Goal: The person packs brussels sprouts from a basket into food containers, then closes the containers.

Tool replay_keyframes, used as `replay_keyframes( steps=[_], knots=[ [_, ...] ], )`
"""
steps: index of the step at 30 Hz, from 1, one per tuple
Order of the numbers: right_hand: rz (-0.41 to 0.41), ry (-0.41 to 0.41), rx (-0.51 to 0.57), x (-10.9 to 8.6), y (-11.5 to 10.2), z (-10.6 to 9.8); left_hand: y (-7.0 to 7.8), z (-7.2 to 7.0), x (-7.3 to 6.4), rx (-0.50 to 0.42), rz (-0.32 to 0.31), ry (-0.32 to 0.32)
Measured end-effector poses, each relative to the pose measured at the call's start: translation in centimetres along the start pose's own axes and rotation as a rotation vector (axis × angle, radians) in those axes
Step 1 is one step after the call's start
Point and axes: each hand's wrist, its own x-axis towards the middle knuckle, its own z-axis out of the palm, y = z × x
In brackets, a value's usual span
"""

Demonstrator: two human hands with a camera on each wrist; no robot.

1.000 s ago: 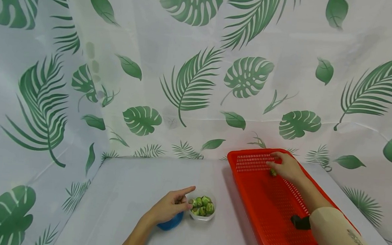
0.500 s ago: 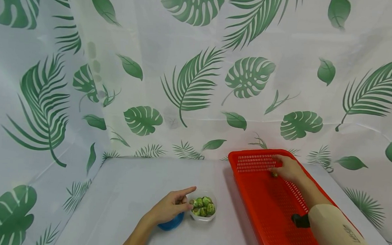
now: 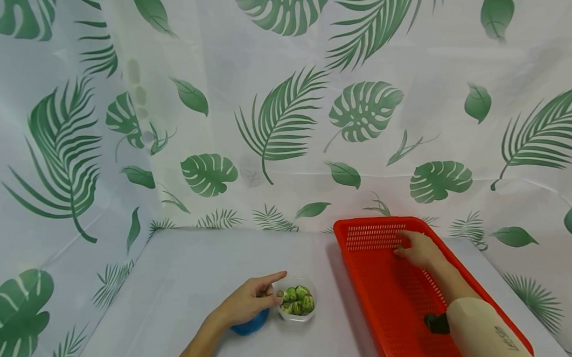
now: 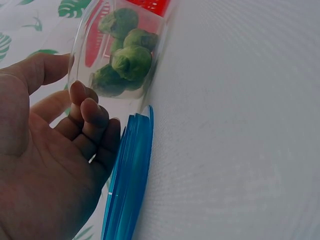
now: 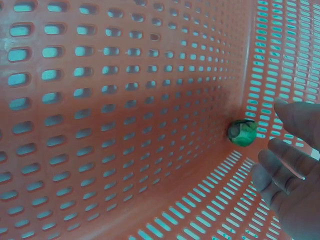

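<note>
A clear plastic container [image 3: 298,318] stands on the table, holding several Brussels sprouts [image 3: 301,300]. My left hand [image 3: 249,301] holds it at its left side, the thumb at the rim and the index finger stretched toward the far side. Beneath that hand lies a blue lid [image 4: 131,175]. My right hand [image 3: 420,250] is inside the red basket [image 3: 365,290], toward its far end. There, a single Brussels sprout [image 5: 242,133] sits in a corner; in the right wrist view the spread thumb and fingers are close to it but apart. The head view mostly hides this sprout behind the fingers.
The slotted basket walls surround the right hand, and the basket's long rim [image 3: 483,299] runs beneath the right forearm. A black device [image 3: 436,323] is at the right wrist. Leaf-printed sheeting [image 3: 289,119] encloses the white table [image 3: 184,270] at the back and sides.
My right hand has lowered slightly toward the sprout in the basket, and its fingers now cover most of it. The left hand and the container have stayed in place.
</note>
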Motion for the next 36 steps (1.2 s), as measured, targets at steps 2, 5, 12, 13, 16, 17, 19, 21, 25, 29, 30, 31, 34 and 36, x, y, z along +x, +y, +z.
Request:
replay_keyframes(
  steps=[2,5,12,13,16,17,19,21,25,29,30,31,34,36],
  knots=[
    [0.003,-0.003,-0.003,-0.08,-0.01,0.05,0.01,-0.03,-0.01,0.003,0.004,-0.002],
    [-0.001,-0.005,-0.012,-0.13,0.07,0.14,0.03,-0.07,0.0,0.007,0.009,-0.007],
    [-0.007,-0.008,-0.023,0.01,0.32,0.33,0.09,-0.08,0.01,0.013,0.003,-0.003],
    [-0.004,-0.011,-0.02,0.07,0.37,0.37,0.09,-0.08,0.0,0.014,0.002,-0.003],
    [0.006,-0.018,-0.012,0.21,0.5,0.48,0.05,-0.07,0.02,0.016,0.0,-0.001],
    [0.007,-0.021,-0.006,0.24,0.57,0.51,0.04,-0.08,0.03,0.019,0.001,-0.001],
    [0.008,-0.031,0.005,0.17,0.67,0.51,-0.02,-0.07,0.05,0.022,0.0,0.001],
    [0.006,-0.039,0.017,0.05,0.71,0.47,-0.08,-0.06,0.07,0.022,0.004,0.001],
    [-0.012,-0.061,0.025,-0.3,0.74,0.35,-0.14,-0.01,0.1,0.029,0.004,0.006],
    [-0.034,-0.076,0.012,-0.52,0.75,0.21,-0.17,0.03,0.14,0.037,0.002,0.007],
    [-0.036,-0.078,0.009,-0.55,0.74,0.18,-0.17,0.03,0.14,0.037,0.001,0.006],
    [-0.039,-0.082,0.005,-0.54,0.74,0.15,-0.17,0.04,0.14,0.037,0.0,0.006],
    [-0.043,-0.082,-0.001,-0.38,0.83,0.17,-0.14,0.05,0.12,0.039,-0.004,0.009],
    [-0.049,-0.077,-0.01,-0.25,0.88,0.23,-0.12,0.04,0.09,0.04,-0.005,0.011]
  ],
)
